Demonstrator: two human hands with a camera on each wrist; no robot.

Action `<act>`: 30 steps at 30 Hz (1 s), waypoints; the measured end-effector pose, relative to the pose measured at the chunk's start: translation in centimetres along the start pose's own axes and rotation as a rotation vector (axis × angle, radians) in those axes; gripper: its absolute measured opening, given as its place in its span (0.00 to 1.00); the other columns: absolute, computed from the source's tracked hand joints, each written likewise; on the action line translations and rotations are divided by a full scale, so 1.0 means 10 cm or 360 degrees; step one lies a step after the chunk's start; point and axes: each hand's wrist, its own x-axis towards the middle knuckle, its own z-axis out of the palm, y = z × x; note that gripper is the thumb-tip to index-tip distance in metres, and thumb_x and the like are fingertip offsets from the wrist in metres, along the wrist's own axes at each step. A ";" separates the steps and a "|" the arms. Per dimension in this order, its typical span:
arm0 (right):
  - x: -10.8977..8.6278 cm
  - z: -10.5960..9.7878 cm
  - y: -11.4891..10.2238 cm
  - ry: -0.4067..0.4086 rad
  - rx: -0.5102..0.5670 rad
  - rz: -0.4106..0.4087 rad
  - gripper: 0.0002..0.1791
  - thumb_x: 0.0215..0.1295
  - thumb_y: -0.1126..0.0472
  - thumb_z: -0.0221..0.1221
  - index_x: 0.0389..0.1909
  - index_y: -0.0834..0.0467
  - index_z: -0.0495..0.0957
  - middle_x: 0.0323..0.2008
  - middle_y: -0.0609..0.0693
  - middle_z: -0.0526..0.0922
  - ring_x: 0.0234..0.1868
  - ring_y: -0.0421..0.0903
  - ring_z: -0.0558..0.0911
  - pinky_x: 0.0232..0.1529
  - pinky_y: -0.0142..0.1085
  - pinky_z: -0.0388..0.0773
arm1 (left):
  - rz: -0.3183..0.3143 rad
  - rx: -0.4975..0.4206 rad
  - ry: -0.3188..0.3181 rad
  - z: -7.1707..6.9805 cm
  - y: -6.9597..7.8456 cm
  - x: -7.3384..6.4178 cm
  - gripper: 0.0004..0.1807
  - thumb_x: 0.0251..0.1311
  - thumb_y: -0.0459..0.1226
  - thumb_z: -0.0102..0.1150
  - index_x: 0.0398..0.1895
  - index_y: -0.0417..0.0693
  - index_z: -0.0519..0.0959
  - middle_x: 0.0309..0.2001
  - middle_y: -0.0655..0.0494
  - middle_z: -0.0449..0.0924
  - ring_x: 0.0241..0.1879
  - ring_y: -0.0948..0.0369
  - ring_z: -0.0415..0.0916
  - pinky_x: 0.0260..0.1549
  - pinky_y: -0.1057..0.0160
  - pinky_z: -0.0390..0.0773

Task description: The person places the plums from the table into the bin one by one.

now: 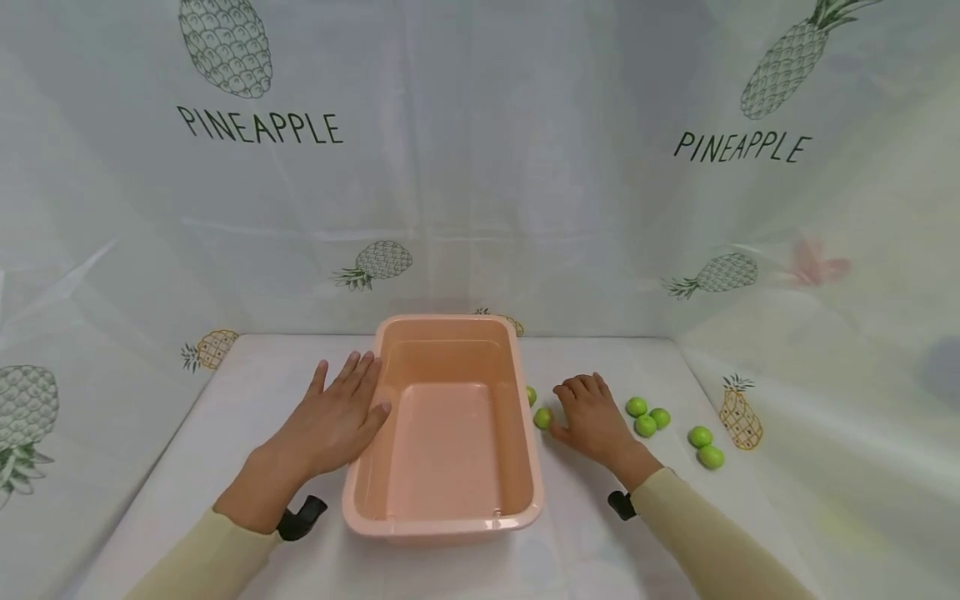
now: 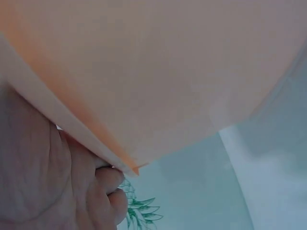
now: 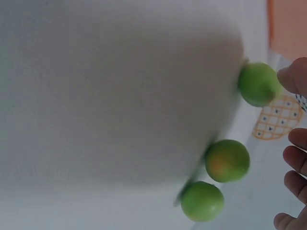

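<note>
A pink plastic basin point(image 1: 450, 450) stands on the white table. My left hand point(image 1: 337, 417) rests on its left rim, fingers straight and the thumb lying over the edge. In the left wrist view the palm point(image 2: 33, 172) is against the underside of the rim beside the basin wall point(image 2: 168, 72). To the right of the basin, my right hand point(image 1: 596, 421) hovers low with loosely bent fingers, holding nothing. Its thumb is close by a small round green fruit point(image 1: 542, 418). In the right wrist view that thumb point(image 3: 293, 79) overlaps the edge of a green fruit point(image 3: 259, 84).
Another green fruit point(image 1: 531, 396) lies partly hidden by the basin's right wall. Three more green fruits point(image 1: 645, 426) lie right of my right hand, and a pair point(image 1: 705, 447) near the table's right edge. A pineapple-print sheet point(image 1: 510, 183) hangs behind the table.
</note>
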 end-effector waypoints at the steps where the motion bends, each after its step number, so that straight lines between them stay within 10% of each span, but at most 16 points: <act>1: -0.01 0.03 -0.01 -0.0008 -0.0006 -0.0015 0.31 0.60 0.47 0.74 0.56 0.64 0.80 0.54 0.59 0.81 0.62 0.62 0.77 0.71 0.68 0.68 | -0.0002 -0.0003 -0.0002 0.00 0.00 0.00 0.39 0.83 0.51 0.39 0.83 0.32 0.51 0.84 0.37 0.49 0.84 0.39 0.44 0.77 0.27 0.40; 15: 0.01 0.22 -0.09 -0.0045 -0.0156 -0.0098 0.23 0.59 0.46 0.74 0.43 0.59 0.80 0.46 0.54 0.82 0.58 0.58 0.78 0.68 0.61 0.72 | -0.0013 0.0081 0.0024 0.00 0.03 -0.01 0.38 0.83 0.50 0.40 0.83 0.33 0.53 0.83 0.36 0.51 0.84 0.40 0.47 0.78 0.29 0.41; 30: 0.11 -0.07 0.03 0.0181 -0.0260 -0.0080 0.24 0.60 0.42 0.64 0.37 0.60 0.75 0.34 0.54 0.75 0.41 0.56 0.73 0.45 0.52 0.72 | -0.0011 0.0041 0.0043 0.04 0.02 -0.01 0.38 0.83 0.49 0.41 0.83 0.32 0.53 0.83 0.35 0.52 0.83 0.40 0.48 0.79 0.31 0.43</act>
